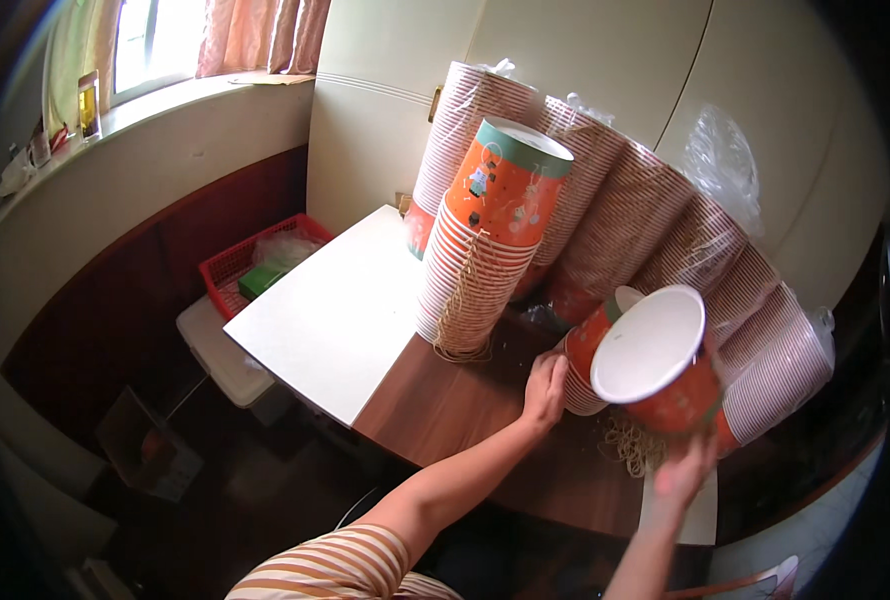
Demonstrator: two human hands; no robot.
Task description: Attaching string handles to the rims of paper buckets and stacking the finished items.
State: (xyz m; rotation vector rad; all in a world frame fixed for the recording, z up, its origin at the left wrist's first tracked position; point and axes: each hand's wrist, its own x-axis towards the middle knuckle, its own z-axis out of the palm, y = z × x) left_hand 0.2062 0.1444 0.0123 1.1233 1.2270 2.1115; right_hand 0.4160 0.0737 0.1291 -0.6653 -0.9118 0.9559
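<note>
My right hand [687, 468], somewhat blurred, grips an orange paper bucket [670, 400] from below. The bucket is tilted, its white mouth facing up toward me. Closed against the side of a short stack of paper buckets [583, 388] is my left hand [545, 388]; the tilted bucket hides part of that stack. A heap of tan rubber bands [633, 445] lies on the brown tabletop between my hands. Farther left, a tall stack of orange and green paper buckets [505, 190] stands upside down, with a bundle of rubber bands [465, 315] hanging down its front.
Several plastic-wrapped bucket stacks [615, 220] line the back of the table [435, 400] against a pale cabinet [585, 40]. A red basket [227, 262] on a white box [215, 350] stands left of the table. A carton [150, 450] sits on the floor.
</note>
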